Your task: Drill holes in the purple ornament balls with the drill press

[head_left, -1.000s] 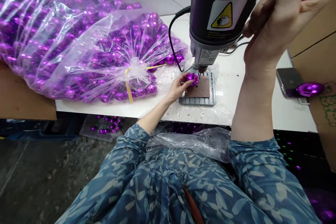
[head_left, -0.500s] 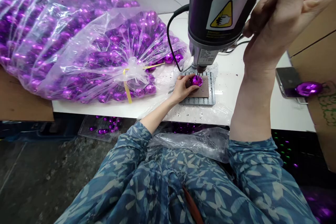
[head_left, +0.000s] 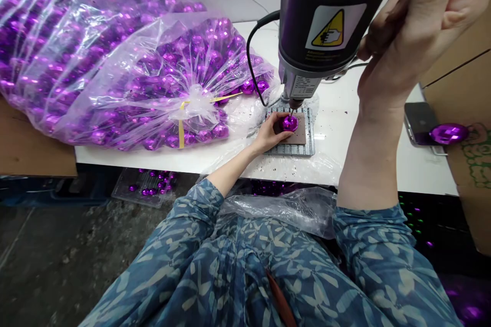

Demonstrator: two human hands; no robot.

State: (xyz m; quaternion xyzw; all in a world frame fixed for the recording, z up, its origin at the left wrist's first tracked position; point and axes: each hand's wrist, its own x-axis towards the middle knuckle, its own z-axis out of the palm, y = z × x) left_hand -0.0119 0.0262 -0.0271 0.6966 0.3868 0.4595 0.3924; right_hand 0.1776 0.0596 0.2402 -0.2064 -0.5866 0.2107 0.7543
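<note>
Beneath the bench drill (head_left: 335, 20) I hold a shiny purple faceted ball (head_left: 290, 123) on a small brown board (head_left: 299, 136). My left hand (head_left: 270, 134) is closed on it from the left, thumb in front and fingers behind. The thin drill bit (head_left: 292, 111) comes down at the top of the ball; whether it has entered cannot be made out. Up at the right of the drill head, my right hand (head_left: 425, 15) is closed with the fingers curled. Whatever it grips is hidden behind the hand.
A large tied clear bag (head_left: 153, 71) full of purple balls fills the left of the white table (head_left: 368, 127). A phone (head_left: 416, 120) and another purple ball (head_left: 448, 133) lie at right beside cardboard (head_left: 460, 76). Dark crumbs surround the metal base (head_left: 310, 149).
The drill head appears slightly lower, and the view has shifted a little. The ball sits slightly nearer to me and to the right in my left hand. My right hand keeps its closed pose.
</note>
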